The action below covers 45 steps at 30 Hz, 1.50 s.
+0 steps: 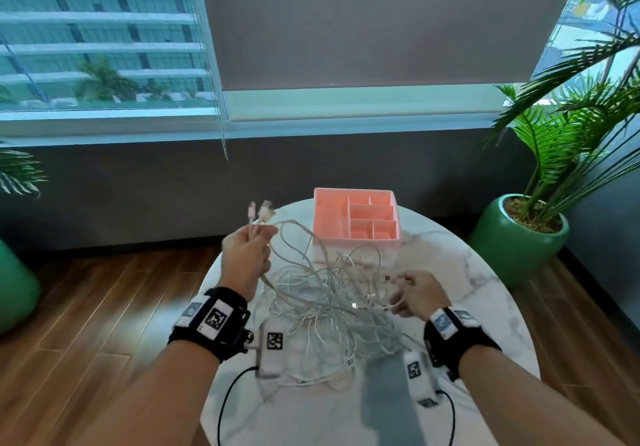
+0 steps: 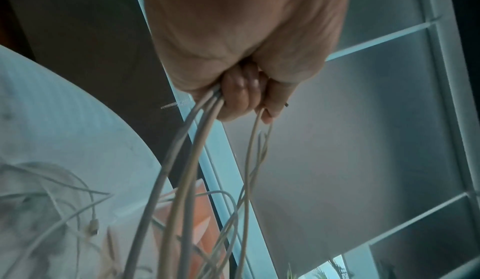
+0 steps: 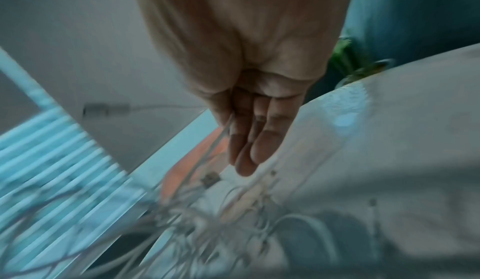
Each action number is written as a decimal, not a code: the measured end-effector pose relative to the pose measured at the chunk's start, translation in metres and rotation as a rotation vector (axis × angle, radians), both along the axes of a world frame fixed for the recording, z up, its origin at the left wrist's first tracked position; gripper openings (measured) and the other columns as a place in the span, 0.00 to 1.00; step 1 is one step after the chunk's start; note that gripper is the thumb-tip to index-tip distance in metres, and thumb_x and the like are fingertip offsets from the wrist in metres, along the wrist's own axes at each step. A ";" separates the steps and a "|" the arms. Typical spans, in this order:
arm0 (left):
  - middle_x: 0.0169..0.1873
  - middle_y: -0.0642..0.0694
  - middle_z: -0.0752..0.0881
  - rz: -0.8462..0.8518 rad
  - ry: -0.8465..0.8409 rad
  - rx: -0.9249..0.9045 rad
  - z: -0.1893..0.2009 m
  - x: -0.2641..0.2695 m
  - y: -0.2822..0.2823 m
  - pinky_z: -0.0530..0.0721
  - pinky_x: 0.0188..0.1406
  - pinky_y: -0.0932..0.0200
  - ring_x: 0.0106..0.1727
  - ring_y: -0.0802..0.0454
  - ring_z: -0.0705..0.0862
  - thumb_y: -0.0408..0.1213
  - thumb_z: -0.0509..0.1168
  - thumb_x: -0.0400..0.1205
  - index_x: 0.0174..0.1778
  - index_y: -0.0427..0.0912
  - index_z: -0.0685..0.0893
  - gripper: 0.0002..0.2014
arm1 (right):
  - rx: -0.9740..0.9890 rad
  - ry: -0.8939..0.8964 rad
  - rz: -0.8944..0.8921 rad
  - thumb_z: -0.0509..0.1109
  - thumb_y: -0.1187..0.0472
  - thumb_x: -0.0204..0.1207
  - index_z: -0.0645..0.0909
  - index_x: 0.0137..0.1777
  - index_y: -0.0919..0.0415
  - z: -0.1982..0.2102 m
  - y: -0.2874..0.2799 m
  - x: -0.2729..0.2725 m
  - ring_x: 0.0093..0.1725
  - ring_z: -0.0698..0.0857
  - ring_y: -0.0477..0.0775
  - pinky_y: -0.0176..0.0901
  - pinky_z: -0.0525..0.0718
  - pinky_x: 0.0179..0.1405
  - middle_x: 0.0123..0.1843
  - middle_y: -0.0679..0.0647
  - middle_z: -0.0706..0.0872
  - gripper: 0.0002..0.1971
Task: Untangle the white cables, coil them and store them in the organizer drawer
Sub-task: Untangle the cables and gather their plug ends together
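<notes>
**White cables gripped in the left hand above the table**

A bundle of white cables [image 1: 322, 293] is seen as a tangled heap on the round marble table [image 1: 485, 272], in front of the pink organizer [image 1: 356, 217]. Several strands are clenched in the left hand [image 1: 246, 255], which is raised over the left edge of the table; two connector ends [image 1: 259, 211] stick out above the fist. In the left wrist view the fingers [image 2: 239, 96] are curled tightly around the strands, which hang down to the heap.

The right hand [image 1: 415, 293] is held low at the right side of the heap. In the right wrist view its fingers [image 3: 259, 139] are nearly straight, and one thin strand runs beside them; because of the blur it cannot be told whether this strand is pinched.

The compartments on top of the organizer are seen without cables. A palm in a green pot [image 1: 519, 237] stands on the wooden floor, to the right of the table.
</notes>
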<state>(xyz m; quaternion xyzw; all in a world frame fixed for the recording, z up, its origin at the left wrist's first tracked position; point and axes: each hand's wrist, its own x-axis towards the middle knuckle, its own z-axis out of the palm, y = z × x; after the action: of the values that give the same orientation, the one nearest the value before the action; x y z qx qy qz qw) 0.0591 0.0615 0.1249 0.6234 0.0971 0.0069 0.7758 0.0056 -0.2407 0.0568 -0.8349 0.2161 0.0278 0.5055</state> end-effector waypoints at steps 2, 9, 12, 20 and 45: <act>0.27 0.49 0.67 0.056 -0.019 -0.028 0.001 0.005 0.014 0.61 0.15 0.65 0.21 0.59 0.63 0.27 0.65 0.87 0.47 0.35 0.83 0.04 | 0.046 0.029 -0.189 0.64 0.64 0.85 0.83 0.42 0.65 -0.011 -0.033 -0.003 0.25 0.88 0.61 0.49 0.87 0.29 0.32 0.65 0.89 0.11; 0.23 0.53 0.66 -0.154 -0.063 0.098 0.001 -0.003 0.006 0.61 0.16 0.65 0.23 0.57 0.60 0.31 0.69 0.86 0.45 0.36 0.86 0.05 | -0.218 0.210 -0.202 0.73 0.62 0.77 0.80 0.65 0.74 -0.013 -0.066 0.004 0.43 0.91 0.65 0.58 0.87 0.49 0.50 0.69 0.89 0.20; 0.22 0.53 0.66 -0.223 -0.068 0.186 0.003 -0.010 -0.014 0.61 0.16 0.64 0.21 0.57 0.60 0.31 0.71 0.84 0.44 0.33 0.87 0.05 | -0.387 -0.013 -0.006 0.73 0.59 0.78 0.76 0.75 0.63 0.019 -0.033 0.014 0.63 0.84 0.61 0.49 0.80 0.62 0.68 0.60 0.84 0.26; 0.18 0.58 0.70 -0.290 -0.137 0.296 -0.001 -0.022 -0.041 0.64 0.19 0.67 0.19 0.60 0.63 0.32 0.74 0.82 0.34 0.40 0.86 0.10 | -0.277 -0.454 0.526 0.74 0.57 0.79 0.90 0.54 0.53 0.083 0.067 0.039 0.40 0.84 0.34 0.25 0.76 0.41 0.43 0.42 0.88 0.07; 0.26 0.50 0.67 0.150 0.104 0.021 -0.053 -0.002 0.034 0.63 0.15 0.65 0.21 0.58 0.62 0.30 0.71 0.84 0.44 0.38 0.85 0.03 | 0.504 -0.461 -0.709 0.62 0.67 0.85 0.76 0.41 0.59 0.074 -0.054 0.072 0.16 0.83 0.51 0.39 0.82 0.17 0.32 0.59 0.82 0.10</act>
<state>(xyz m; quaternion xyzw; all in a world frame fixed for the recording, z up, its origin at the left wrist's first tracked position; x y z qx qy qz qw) 0.0574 0.0952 0.0718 0.6222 0.1833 0.0337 0.7604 0.0775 -0.2951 0.1304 -0.5462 0.3559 -0.2802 0.7046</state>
